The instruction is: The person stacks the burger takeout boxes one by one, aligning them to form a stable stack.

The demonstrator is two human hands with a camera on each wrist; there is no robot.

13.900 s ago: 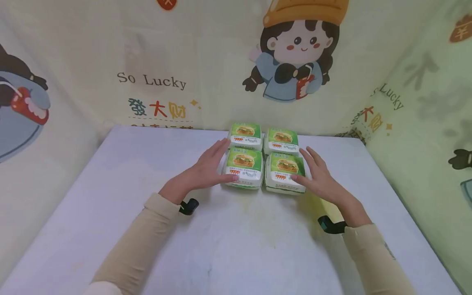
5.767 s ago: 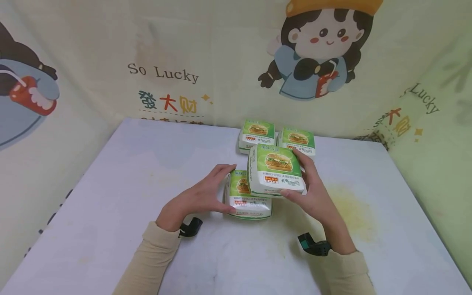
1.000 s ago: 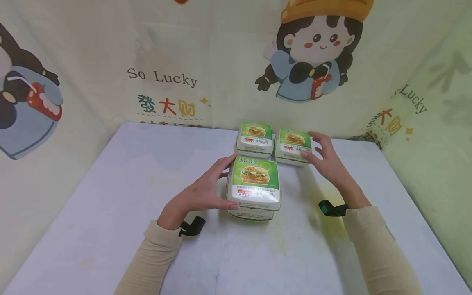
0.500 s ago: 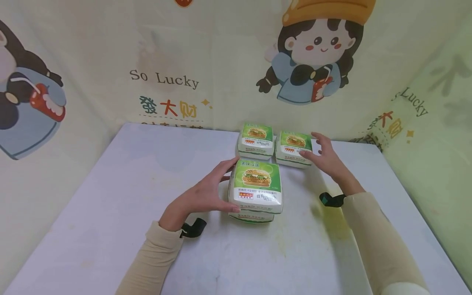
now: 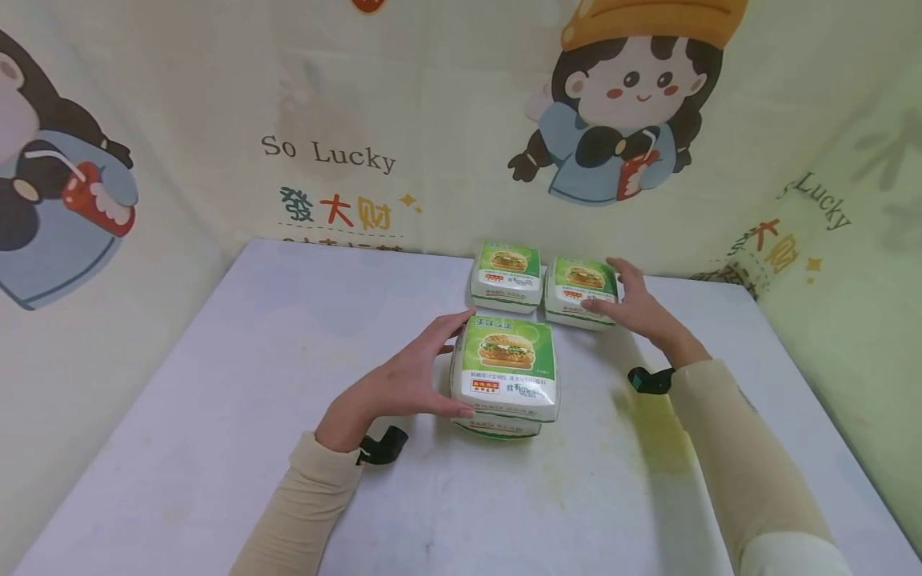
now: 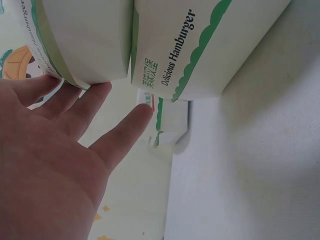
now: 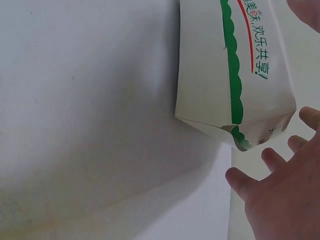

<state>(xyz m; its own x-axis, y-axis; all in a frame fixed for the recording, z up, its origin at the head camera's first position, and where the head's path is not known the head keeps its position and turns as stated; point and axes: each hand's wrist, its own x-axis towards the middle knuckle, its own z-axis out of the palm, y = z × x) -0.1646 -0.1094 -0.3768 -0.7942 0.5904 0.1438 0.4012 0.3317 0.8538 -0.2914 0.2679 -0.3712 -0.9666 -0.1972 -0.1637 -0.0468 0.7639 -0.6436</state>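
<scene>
Two white-and-green hamburger boxes are stacked near the middle. My left hand (image 5: 403,372) grips the left side of the upper box (image 5: 507,364), thumb at its front corner and forefinger at its back corner. Beneath it, the lower box (image 5: 497,430) shows only a strip of its front. In the left wrist view, fingertips touch the upper box (image 6: 90,40), while the little finger extends beside the lower box (image 6: 175,50). At the back right, my right hand (image 5: 637,312) spreads loosely around another hamburger box (image 5: 579,296); the right wrist view has its fingers spread beside this box's corner (image 7: 265,85).
Another hamburger box (image 5: 507,280) stands at the back left, beside the right one. Behind them rises a printed cloth wall (image 5: 446,160), close to the white table's (image 5: 346,320) far edge. A yellow stain (image 5: 655,424) lies under the right forearm.
Four boxes stood two by two earlier; the front left one has come nearer, and the front right one now sits on it. During the last second my right hand shifted slightly at the back right box.
</scene>
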